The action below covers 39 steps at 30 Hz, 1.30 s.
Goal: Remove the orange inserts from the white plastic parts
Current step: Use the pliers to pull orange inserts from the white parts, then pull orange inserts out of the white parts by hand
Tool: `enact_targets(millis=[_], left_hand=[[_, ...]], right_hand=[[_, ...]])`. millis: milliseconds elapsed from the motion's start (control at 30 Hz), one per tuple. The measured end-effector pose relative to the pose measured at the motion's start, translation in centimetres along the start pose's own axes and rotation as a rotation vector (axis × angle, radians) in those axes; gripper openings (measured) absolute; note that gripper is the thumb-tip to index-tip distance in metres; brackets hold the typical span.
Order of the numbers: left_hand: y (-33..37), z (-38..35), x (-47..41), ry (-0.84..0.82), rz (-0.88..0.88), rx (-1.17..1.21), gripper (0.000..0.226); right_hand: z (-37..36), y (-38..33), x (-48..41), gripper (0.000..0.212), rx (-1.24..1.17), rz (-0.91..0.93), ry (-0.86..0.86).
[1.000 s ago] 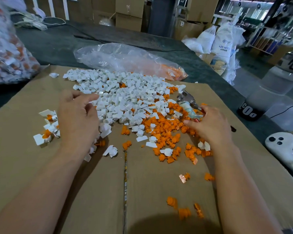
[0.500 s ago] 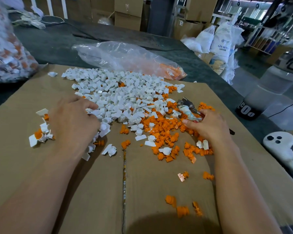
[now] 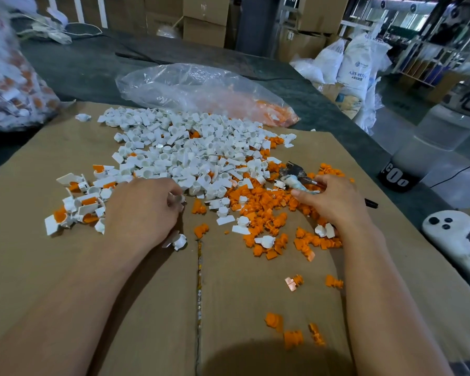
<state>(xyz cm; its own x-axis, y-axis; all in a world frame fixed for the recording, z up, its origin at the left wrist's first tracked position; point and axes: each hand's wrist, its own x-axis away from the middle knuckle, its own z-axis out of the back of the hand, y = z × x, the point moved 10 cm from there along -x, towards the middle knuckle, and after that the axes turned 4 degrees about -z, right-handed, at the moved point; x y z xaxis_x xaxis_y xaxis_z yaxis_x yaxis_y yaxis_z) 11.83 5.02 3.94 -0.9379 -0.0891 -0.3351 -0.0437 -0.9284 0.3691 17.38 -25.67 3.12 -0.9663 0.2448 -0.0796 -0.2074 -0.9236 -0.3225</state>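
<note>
A big heap of white plastic parts covers the middle of the cardboard sheet. To its right lies a spread of loose orange inserts. A small cluster of white parts with orange inserts inside sits at the left. My left hand is palm down at the heap's near edge, its fingertips curled round a white part. My right hand grips the handles of metal pliers over the orange spread.
A clear plastic bag with orange pieces lies behind the heap. Another bag full of parts stands at the far left. A white device rests at the right edge. Stray orange inserts lie near me.
My left hand has slid right from the cluster of unprocessed parts to the heap's near edge and now pinches a white part. My right hand stays on the pliers.
</note>
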Motion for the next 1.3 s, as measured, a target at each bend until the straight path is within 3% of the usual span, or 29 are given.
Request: enact_targets(millis=[200, 300, 667, 800, 900, 1100, 1300], left_hand=[[0.7, 0.9, 0.3, 0.111, -0.017, 0.396, 0.020], [0.9, 0.6, 0.4, 0.088, 0.011, 0.561, 0.016], [0.7, -0.4, 0.2, 0.039, 0.080, 0.805, 0.006], [0.9, -0.4, 0.1, 0.026, 0.096, 0.917, 0.009], [1.2, -0.3, 0.4, 0.021, 0.113, 1.022, 0.014], [1.2, 0.4, 0.3, 0.079, 0.098, 1.004, 0.013], [0.5, 0.1, 0.2, 0.107, 0.140, 1.076, 0.004]], right_hand=[[0.3, 0.0, 0.0, 0.072, 0.012, 0.008, 0.015], [0.3, -0.2, 0.1, 0.072, 0.022, 0.012, 0.008], [0.5, -1.5, 0.4, 0.061, -0.025, 0.094, 0.052], [2.0, -4.2, 2.0, 0.047, -0.155, 0.226, 0.164], [2.4, -7.7, 4.4, 0.040, -0.312, 0.412, 0.142], [-0.3, -14.2, 9.2, 0.025, -0.239, 0.786, -0.047], [-2.3, -16.5, 10.9, 0.026, -0.122, 0.920, -0.110]])
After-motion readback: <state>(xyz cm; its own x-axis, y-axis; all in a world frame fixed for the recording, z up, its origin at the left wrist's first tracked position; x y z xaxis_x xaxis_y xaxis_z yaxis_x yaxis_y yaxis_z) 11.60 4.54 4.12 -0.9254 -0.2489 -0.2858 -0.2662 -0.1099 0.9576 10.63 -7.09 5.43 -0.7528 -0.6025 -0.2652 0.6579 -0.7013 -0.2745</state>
